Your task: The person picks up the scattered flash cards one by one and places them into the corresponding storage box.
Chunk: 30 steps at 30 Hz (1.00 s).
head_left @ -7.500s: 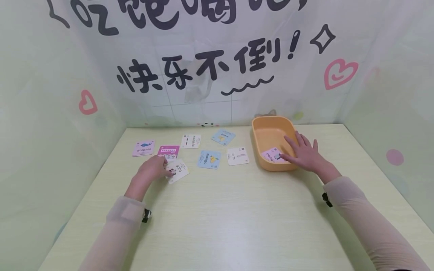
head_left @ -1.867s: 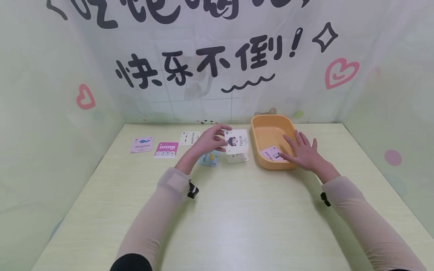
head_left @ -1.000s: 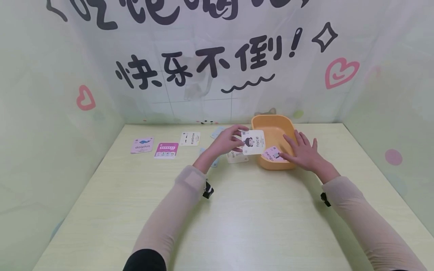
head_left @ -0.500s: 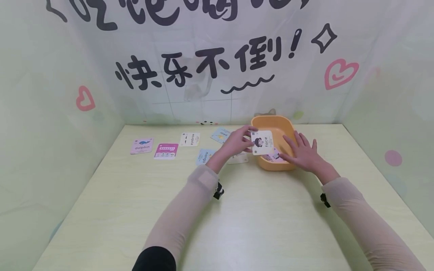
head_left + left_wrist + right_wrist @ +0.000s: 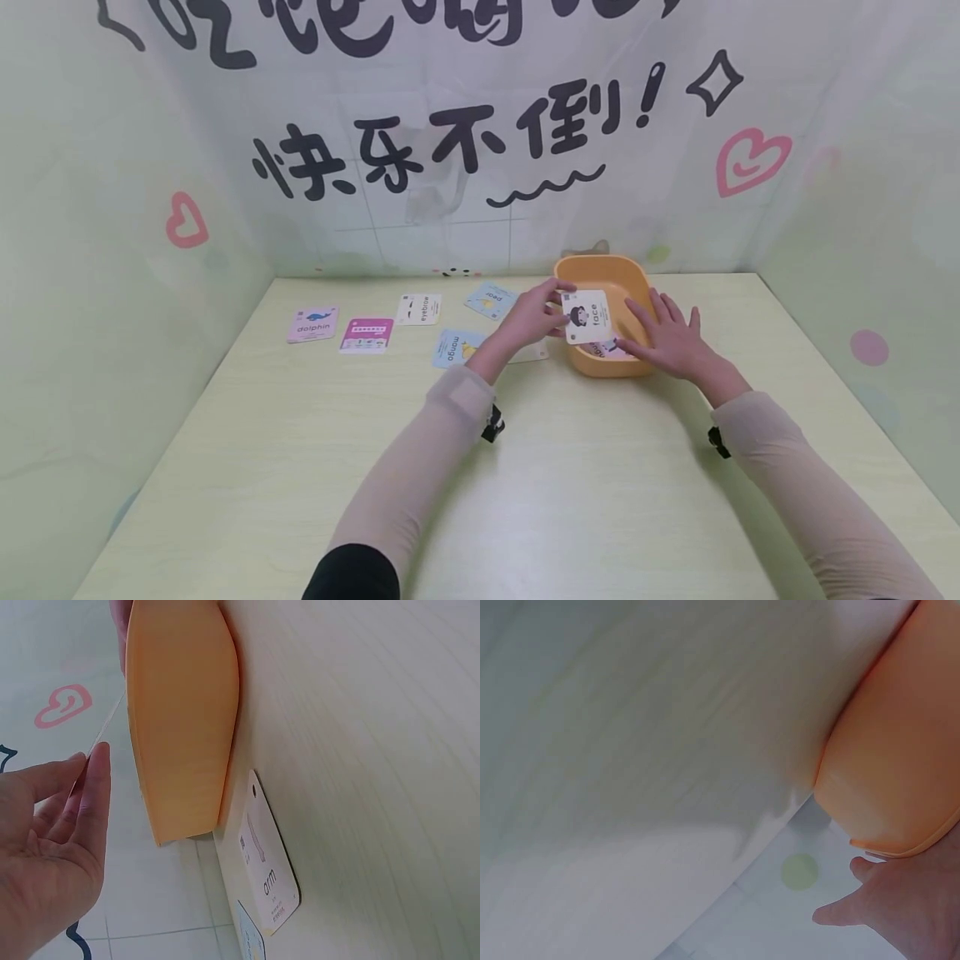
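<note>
My left hand pinches a white "face" flashcard by its left edge, thumb against fingers. The card is raised over the left part of an orange bin; the left wrist view shows it nearly edge-on, above the rim. In the bin lies a purple penguin flashcard, partly covered by the face card. My right hand rests on the bin's right rim with fingers spread and thumb reaching over the inside. Beside the bin lies the white "arm" flashcard, mostly hidden by my left hand in the head view.
On the table, left of the bin, lie a blue mango card, a blue pear card, a white eyebrow card, a magenta card and a purple dolphin card. A printed cloth hangs behind.
My left hand picked up the face card beside the magenta card and carried it right, over the arm card, to the bin. My right hand has stayed at the bin's rim.
</note>
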### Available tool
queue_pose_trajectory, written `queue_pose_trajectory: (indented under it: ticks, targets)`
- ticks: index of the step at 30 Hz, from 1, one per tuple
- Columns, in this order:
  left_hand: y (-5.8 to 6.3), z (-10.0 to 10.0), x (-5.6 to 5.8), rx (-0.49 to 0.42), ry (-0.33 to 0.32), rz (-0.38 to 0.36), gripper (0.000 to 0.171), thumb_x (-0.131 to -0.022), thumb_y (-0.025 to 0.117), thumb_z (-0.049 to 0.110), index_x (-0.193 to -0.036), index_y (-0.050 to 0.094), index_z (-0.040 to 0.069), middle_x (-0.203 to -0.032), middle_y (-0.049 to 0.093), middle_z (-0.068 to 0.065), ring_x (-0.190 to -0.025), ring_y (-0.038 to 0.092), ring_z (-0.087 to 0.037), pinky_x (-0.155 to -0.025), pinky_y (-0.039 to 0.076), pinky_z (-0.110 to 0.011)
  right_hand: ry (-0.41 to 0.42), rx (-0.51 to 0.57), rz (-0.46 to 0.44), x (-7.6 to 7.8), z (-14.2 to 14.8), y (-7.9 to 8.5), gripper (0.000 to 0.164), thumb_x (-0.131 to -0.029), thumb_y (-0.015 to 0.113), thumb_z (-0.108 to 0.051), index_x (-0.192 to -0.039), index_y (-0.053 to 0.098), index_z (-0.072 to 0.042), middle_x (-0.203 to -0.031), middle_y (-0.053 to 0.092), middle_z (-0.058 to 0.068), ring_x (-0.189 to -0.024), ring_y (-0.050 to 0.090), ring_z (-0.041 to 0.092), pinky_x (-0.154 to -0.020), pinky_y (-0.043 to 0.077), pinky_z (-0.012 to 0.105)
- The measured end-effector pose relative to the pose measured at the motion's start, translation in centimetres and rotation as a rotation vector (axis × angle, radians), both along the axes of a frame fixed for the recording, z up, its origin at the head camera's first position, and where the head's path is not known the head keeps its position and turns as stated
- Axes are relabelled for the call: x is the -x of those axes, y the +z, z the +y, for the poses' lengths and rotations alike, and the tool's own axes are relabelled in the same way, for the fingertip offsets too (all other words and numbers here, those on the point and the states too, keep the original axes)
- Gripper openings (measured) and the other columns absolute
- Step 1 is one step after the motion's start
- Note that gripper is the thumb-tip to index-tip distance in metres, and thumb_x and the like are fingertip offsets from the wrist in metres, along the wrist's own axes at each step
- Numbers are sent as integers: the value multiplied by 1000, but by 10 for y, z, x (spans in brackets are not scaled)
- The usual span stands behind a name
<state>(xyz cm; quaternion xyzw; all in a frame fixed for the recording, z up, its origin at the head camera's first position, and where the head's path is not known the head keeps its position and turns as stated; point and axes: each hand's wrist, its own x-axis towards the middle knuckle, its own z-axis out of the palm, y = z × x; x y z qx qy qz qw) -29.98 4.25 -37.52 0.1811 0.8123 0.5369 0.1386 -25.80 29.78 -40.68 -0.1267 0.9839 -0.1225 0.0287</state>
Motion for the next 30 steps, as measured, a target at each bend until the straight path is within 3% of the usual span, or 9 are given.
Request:
queue_pose_trajectory:
  ticks: [20,30]
  targets:
    - [-4,4,-1,33,0,0,50,-92,65,-3,-139,53,9,-122,64,-16,-98,70,-25,-69,62,-21,-4,-12,-3,1,0,-1,83,-97,46,-60,-160,17,-14,-164,-2,30,-150,2,52,-111,-4,83]
    - [-8,9,1,6,51,8,50,-91,66,-4,-138,53,6,-118,65,-17,-92,70,-24,-71,63,-24,-4,-10,-5,1,0,-2,83,-97,46,-60,-160,17,-14,-164,-2,30,-150,2,52,-111,-5,83]
